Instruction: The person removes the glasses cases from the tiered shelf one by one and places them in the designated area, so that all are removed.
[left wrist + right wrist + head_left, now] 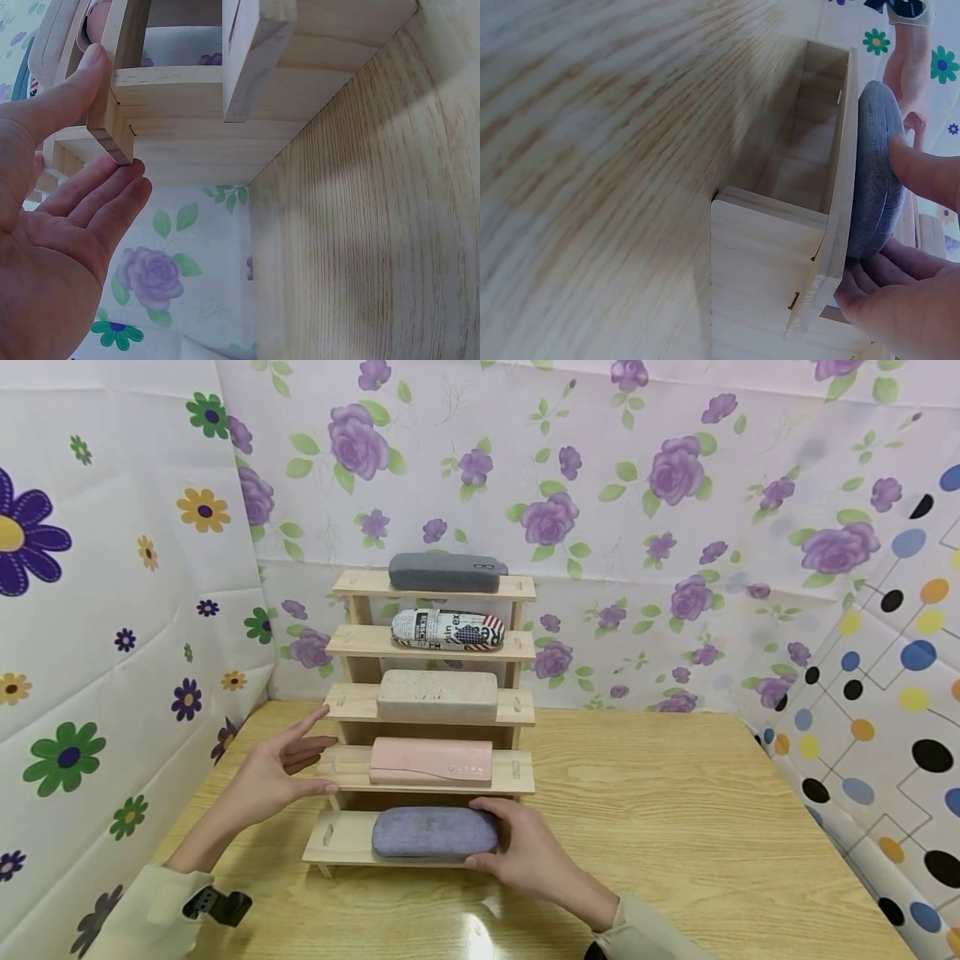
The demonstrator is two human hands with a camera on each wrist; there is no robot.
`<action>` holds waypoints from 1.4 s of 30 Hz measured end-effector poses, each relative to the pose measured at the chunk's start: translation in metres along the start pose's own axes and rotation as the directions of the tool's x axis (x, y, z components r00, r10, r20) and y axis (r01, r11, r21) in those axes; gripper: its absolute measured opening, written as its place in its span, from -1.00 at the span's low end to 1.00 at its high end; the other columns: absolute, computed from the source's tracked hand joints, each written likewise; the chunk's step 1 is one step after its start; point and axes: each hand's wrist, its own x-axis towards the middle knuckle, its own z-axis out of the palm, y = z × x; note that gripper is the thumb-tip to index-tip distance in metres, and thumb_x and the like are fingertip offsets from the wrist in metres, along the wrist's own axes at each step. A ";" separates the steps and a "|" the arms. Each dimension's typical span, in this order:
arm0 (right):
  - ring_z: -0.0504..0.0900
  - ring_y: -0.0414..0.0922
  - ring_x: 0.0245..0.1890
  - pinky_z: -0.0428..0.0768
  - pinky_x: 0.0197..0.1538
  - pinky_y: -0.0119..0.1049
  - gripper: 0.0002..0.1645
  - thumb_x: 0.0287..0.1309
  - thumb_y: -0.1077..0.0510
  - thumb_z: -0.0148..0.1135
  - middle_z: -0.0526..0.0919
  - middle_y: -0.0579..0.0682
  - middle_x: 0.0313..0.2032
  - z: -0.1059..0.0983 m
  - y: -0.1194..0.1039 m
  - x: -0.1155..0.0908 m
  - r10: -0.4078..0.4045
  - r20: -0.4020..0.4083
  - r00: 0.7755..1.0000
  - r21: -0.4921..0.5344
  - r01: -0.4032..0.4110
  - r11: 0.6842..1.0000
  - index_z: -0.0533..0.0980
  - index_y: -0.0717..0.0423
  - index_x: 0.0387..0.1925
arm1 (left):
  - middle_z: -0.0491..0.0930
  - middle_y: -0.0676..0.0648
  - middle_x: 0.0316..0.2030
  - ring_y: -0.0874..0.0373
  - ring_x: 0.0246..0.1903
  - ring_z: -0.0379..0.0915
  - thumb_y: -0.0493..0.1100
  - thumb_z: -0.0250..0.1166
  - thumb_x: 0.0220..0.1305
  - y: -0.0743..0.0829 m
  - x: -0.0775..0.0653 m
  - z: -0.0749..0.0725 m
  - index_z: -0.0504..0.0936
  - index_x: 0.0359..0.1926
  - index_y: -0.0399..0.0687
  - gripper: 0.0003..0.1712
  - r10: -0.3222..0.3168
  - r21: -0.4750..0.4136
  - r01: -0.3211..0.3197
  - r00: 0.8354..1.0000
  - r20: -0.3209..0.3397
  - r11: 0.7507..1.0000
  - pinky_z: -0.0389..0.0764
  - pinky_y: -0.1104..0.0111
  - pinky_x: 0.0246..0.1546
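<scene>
A blue-grey fabric glasses case (433, 832) lies on the lowest step of a stepped wooden display rack (348, 837). My right hand (534, 853) holds its right end, thumb at the front and fingers behind. The right wrist view shows this case (876, 169) still flat against the board. At the rack's left side is my left hand (264, 781), fingers extended. Its thumb reaches the left end of the second step, where a pink glasses case (431, 760) lies. In the left wrist view, its fingertips (133, 171) meet the end of a board.
Higher steps hold a whitish case (437, 695), a newspaper-and-flag print case (448, 630) and a dark grey case (444, 572). The rack stands on a wood-grain table (675, 827). Flower-print cloth (600, 485) hangs behind, and more printed cloth covers both sides.
</scene>
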 end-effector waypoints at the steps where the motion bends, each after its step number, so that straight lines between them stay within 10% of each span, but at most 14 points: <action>1: 0.60 -0.01 0.22 0.57 0.34 0.02 -0.16 -0.07 0.16 0.75 0.67 0.02 0.21 0.000 0.000 0.000 0.002 0.001 1.000 0.002 -0.002 1.000 0.60 0.10 0.30 | 0.62 -0.29 0.25 -0.21 0.24 0.56 -0.24 0.69 0.06 0.000 0.000 0.000 0.15 0.68 0.27 0.28 0.001 -0.003 -0.001 1.000 0.000 1.000 0.61 0.41 0.20; 42: 0.66 -0.11 0.06 0.68 0.09 -0.23 -0.20 -0.08 0.10 0.77 0.71 -0.09 0.12 -0.001 0.002 -0.005 -0.006 -0.042 0.999 0.089 0.010 0.996 0.63 -0.05 0.26 | 0.61 -0.33 0.24 -0.23 0.25 0.54 -0.30 0.68 0.05 0.000 -0.001 0.001 0.15 0.68 0.16 0.27 0.022 -0.037 -0.022 1.000 -0.008 0.999 0.60 0.25 0.23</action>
